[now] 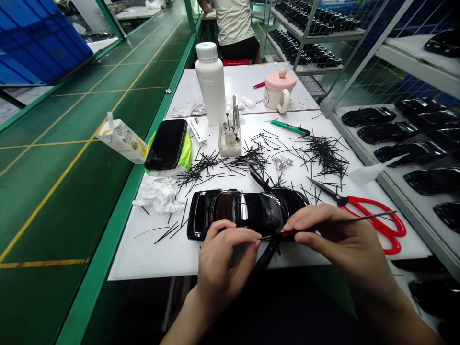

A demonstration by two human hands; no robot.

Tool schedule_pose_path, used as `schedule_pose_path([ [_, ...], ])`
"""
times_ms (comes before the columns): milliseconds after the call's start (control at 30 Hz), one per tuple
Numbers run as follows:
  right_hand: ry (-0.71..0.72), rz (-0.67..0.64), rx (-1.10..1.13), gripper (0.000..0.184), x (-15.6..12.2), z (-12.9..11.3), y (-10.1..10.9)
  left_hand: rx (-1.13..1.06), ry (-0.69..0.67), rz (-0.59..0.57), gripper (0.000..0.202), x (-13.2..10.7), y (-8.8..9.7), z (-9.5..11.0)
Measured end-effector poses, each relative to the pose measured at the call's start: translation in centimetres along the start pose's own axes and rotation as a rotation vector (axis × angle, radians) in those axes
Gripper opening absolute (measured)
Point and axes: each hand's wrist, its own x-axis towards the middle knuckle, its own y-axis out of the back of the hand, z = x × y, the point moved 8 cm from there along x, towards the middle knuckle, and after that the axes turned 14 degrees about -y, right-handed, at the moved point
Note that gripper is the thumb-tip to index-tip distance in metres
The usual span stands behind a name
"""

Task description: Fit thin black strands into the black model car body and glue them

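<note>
A glossy black model car lies lengthwise on the white tabletop, with one door swung out on its far side and another door on the near side. My right hand is closed round a slim dark stick-like tool, whose thin end points left along the car's near side. Thumb and forefinger of my left hand pinch together at that thin end, beside the car; whatever is between them is too small to make out. Red-handled scissors lie partly behind my right hand.
Black strips and small silvery bits are scattered beyond the car. Behind stand a small tool holder, white bottle, lidded mug and green cutter. Left are a phone and carton; right, racks of car bodies.
</note>
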Motion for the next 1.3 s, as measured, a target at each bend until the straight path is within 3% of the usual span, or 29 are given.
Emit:
schedule_pose_path([
  [500, -0.017, -0.020, -0.013, 0.012, 0.5, 0.4, -0.1, -0.010, 0.013, -0.018, 0.024, 0.1, 0.0, 0.2],
  [700, 0.010, -0.058, 0.019, 0.012, 0.8, 0.1, 0.1, 0.072, 0.040, 0.045, 0.026, -0.5, 1.8, -0.4],
  [800, 0.017, -0.064, 0.024, 0.012, 0.9, 0.3, 0.3, 0.137, 0.044, 0.012, 0.026, -0.7, 2.0, -0.5],
  [967, 0.082, -0.107, -0.052, 0.020, 0.7, 0.2, -0.1, 0.254, -0.014, -0.097, 0.024, -0.8, 0.8, 0.2],
  [1067, 0.111, -0.106, -0.088, 0.021, 0.5, 0.2, -0.1, 0.339, -0.132, -0.144, 0.024, -0.9, 0.2, 0.8],
  [1167, 0.108, -0.088, -0.077, 0.020, 0.3, 0.3, 0.3, 0.355, -0.218, -0.141, 0.019, -1.0, 0.2, 1.1],
  [1300, 0.103, -0.095, 0.002, 0.022, 0.2, 0.5, 0.6, 0.306, -0.207, -0.076, 0.022, -0.9, 0.8, 1.2],
])
